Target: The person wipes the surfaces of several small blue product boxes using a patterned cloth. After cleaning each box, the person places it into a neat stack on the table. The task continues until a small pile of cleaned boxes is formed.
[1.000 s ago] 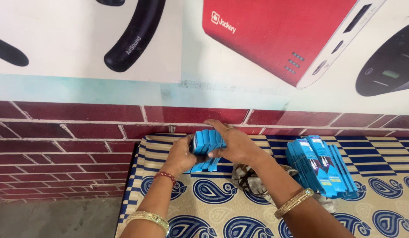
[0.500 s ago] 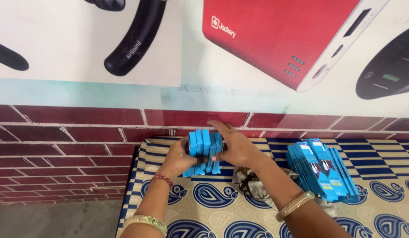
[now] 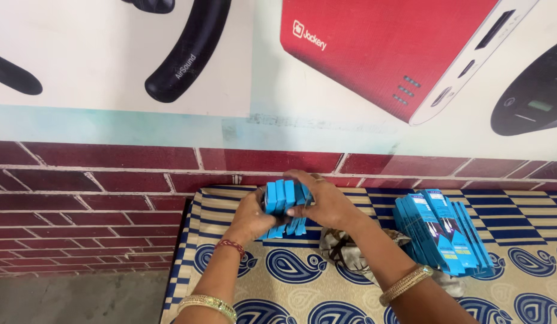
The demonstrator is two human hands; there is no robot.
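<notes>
Brick wall behind; left hand [image 3: 251, 215] and right hand [image 3: 327, 201] clamp blue packets [image 3: 285, 205], hiding their lower ends.

A bunch of slim blue packets [image 3: 285, 207] stands on end near the wall, clasped on both sides. A second stack of blue packets [image 3: 441, 231], with white and yellow label patches, leans well to its right. Above hangs a large poster [image 3: 350, 78] showing red and black gadgets.

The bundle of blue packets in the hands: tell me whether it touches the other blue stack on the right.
Apart. The head view shows the bundle of blue packets gripped between both hands, with patterned cloth and the right forearm between it and the blue stack.
</notes>
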